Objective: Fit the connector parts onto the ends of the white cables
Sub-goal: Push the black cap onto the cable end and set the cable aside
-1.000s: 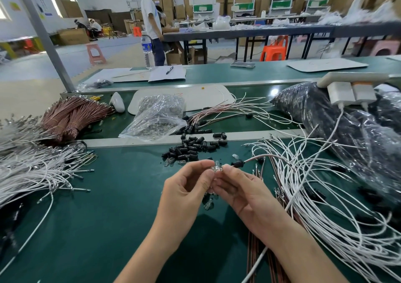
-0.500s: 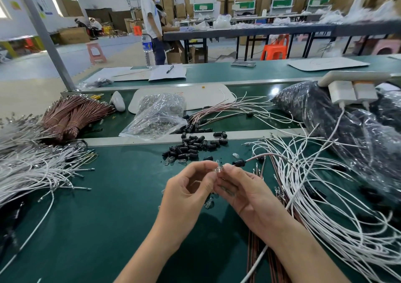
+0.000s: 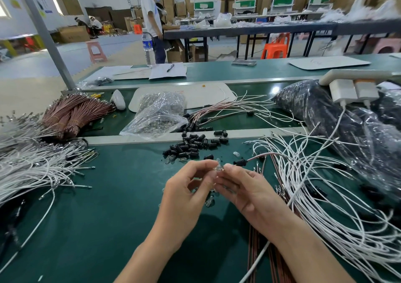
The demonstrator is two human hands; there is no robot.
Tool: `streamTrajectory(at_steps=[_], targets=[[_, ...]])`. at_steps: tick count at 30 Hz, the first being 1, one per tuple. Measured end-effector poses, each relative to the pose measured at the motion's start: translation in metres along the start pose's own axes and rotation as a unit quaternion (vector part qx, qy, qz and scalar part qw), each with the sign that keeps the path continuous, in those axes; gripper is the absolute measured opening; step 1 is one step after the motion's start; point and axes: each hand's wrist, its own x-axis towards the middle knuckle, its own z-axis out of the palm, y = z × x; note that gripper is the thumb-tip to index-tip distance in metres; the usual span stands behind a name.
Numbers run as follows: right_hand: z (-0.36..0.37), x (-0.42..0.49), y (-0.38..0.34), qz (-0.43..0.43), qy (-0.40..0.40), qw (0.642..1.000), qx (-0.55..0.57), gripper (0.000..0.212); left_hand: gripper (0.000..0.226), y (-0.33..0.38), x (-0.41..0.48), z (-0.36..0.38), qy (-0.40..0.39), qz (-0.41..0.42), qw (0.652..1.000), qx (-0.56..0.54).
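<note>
My left hand (image 3: 186, 191) and my right hand (image 3: 247, 189) meet above the green mat, fingertips pinched together on a small clear connector part (image 3: 218, 167). A white cable (image 3: 253, 267) runs from under my right wrist toward the near edge. Just beyond my fingers lies a black connector on a pinkish cable (image 3: 240, 162). A heap of loose black connector parts (image 3: 193, 144) sits farther back. A tangle of white cables (image 3: 321, 187) spreads on the right, another bundle of white cables (image 3: 32, 165) on the left. A few clear parts (image 3: 209, 201) lie below my hands.
A clear plastic bag of small metal parts (image 3: 158, 115) and brown cable bundles (image 3: 73, 113) lie behind the mat. A large dark plastic bag (image 3: 347, 126) fills the right side, with white chargers (image 3: 353, 90) above it. A person (image 3: 152, 20) stands by a far table.
My hands stay together at the same spot. The fingertips have shifted slightly around the clear part, with the left fingers curled more over it.
</note>
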Motion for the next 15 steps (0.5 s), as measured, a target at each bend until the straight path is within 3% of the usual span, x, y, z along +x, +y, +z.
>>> streamTrajectory(at_steps=[15], targets=[[-0.0027,0.0019,0.0085,-0.03,-0.001,1.0,0.005,0.02,0.029,-0.0049,-0.0008,0.001,0.012,0.06,0.997,0.041]])
